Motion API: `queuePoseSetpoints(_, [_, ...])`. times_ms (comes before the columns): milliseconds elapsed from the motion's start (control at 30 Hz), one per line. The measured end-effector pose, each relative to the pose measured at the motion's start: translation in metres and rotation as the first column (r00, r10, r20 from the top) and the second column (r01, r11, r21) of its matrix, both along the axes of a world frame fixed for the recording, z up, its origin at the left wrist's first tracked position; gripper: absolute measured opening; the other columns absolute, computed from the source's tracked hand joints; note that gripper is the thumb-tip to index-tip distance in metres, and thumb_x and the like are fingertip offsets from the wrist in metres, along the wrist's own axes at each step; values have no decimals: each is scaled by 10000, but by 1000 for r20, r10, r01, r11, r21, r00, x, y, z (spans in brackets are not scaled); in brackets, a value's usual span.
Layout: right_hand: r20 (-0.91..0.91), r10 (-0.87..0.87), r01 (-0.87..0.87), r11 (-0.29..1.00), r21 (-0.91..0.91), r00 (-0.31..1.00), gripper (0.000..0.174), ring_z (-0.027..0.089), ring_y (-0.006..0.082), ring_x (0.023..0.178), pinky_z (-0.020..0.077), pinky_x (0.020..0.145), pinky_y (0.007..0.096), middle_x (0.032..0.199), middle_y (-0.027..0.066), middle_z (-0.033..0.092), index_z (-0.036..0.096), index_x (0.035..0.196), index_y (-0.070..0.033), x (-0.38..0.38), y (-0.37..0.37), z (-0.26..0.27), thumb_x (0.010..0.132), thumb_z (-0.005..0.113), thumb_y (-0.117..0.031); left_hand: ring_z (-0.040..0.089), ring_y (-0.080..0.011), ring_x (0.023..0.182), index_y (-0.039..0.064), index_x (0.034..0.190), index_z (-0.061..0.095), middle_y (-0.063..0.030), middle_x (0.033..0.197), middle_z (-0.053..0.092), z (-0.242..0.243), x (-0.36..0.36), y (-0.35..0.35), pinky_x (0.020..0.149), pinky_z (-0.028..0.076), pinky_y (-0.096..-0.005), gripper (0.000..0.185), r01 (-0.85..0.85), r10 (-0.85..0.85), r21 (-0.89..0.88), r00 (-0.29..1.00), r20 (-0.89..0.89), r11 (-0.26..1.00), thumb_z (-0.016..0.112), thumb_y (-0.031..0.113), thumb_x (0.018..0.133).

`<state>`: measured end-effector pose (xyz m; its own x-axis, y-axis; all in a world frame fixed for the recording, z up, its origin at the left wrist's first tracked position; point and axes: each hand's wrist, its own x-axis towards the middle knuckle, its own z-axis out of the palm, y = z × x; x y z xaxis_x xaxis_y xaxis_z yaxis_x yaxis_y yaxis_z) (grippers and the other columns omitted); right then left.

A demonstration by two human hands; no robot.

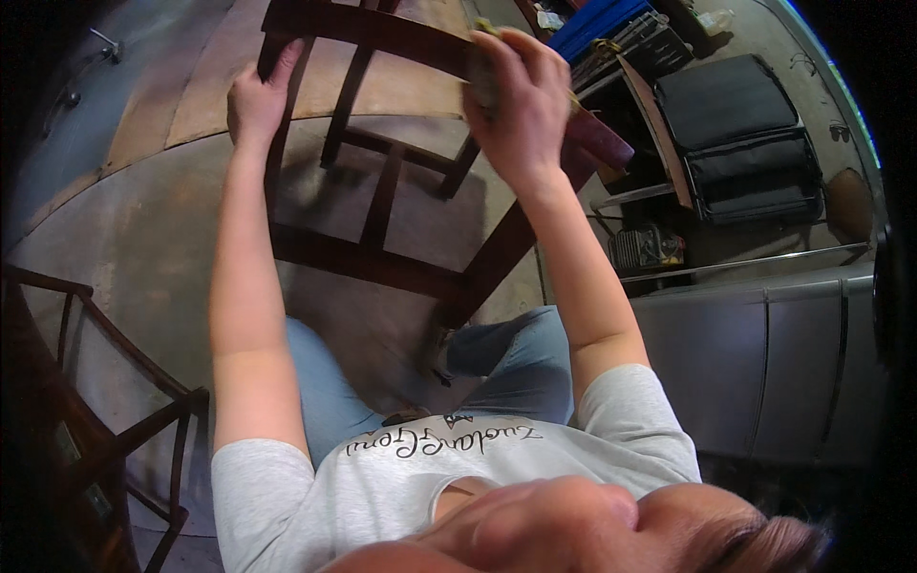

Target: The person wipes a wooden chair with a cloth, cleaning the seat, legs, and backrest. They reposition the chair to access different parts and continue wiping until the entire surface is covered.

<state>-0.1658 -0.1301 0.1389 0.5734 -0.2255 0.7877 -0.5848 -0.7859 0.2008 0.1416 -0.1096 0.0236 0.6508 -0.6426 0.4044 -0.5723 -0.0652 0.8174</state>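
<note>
A dark wooden chair frame [369, 266] stands tilted before me, with open gaps between its rails and posts. My left hand [258, 100] is closed around the upright at its upper left, the thumb lying along the wood. At the curved top rail [415, 37], my right hand [526, 100] presses a greyish pad or cloth [483, 82] against the right part. Yellow-green bits of material show at that hand's edge. Motion blur and the fingers hide most of the pad, so its exact kind cannot be told. Beyond the hand, the reddish rail end [602, 142] sticks out.
Another dark wooden frame [136, 362] stands at my left. On the right are a black padded seat [727, 104], a small machine [648, 247] and a grey panelled cabinet [698, 365]. A blue object [598, 27] lies at the upper right. Flat boards [215, 89] cover the far floor.
</note>
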Motion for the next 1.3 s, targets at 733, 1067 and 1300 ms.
queuePoseSetpoints(733, [-203,215,-145,939,313,955,349,608,277,1145,530,949,387,1246,109,633,662,1232,-140,53,-4,35,891,704,-204,619,-464,1075,81,1112,707,-253,1065,684,10,-19,11,890,484,-506,794,-84,86,21,987,-136,996,248,712,971])
queuePoseSetpoints(1067, [-48,-43,63,752,656,998,506,696,329,950,533,813,426,1000,212,712,677,1060,5,-36,-98,50,939,629,-485,601,-462,1119,25,1140,695,-284,1114,662,2,-17,8,916,480,-487,721,-95,88,-51,987,-136,994,332,633,1002])
queuePoseSetpoints(1300, [-260,-152,286,730,620,953,590,656,402,1057,516,930,461,1091,285,678,659,1157,27,-21,-106,43,915,619,-510,665,-377,1073,-26,1120,692,-268,1056,698,-13,3,2,880,491,-418,648,-26,17,-114,996,-82,993,399,545,1035])
